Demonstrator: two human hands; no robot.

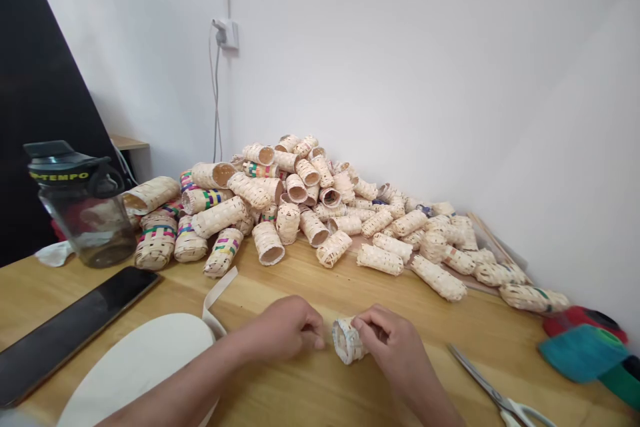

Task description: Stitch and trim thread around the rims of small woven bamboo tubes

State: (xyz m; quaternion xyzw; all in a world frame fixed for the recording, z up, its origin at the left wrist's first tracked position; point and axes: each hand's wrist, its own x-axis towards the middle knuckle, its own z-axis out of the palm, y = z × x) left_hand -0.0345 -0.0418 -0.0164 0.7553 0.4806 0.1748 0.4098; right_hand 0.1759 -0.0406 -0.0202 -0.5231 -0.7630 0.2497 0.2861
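Note:
A small woven basket (346, 341) lies on its side over the wooden table, its open rim edged with whitish-blue binding and turned to the left. My right hand (393, 340) grips it from the right, thumb and fingers closed on its wall. Just left of the rim, and apart from it, my left hand (295, 328) is closed in a pinch; whatever may be between its fingertips is too small to make out. Under my left forearm is a large flat roll of cream tape (145, 353), its loose end curling up behind.
A heap of woven cylinders (310, 193), some with coloured bands, leans along the wall. Scissors (493, 390) lie at right, near teal and red thread spools (583, 352). A phone (75, 333) and a clear water bottle (95, 220) are at left. A plugged socket (229, 35) is on the wall.

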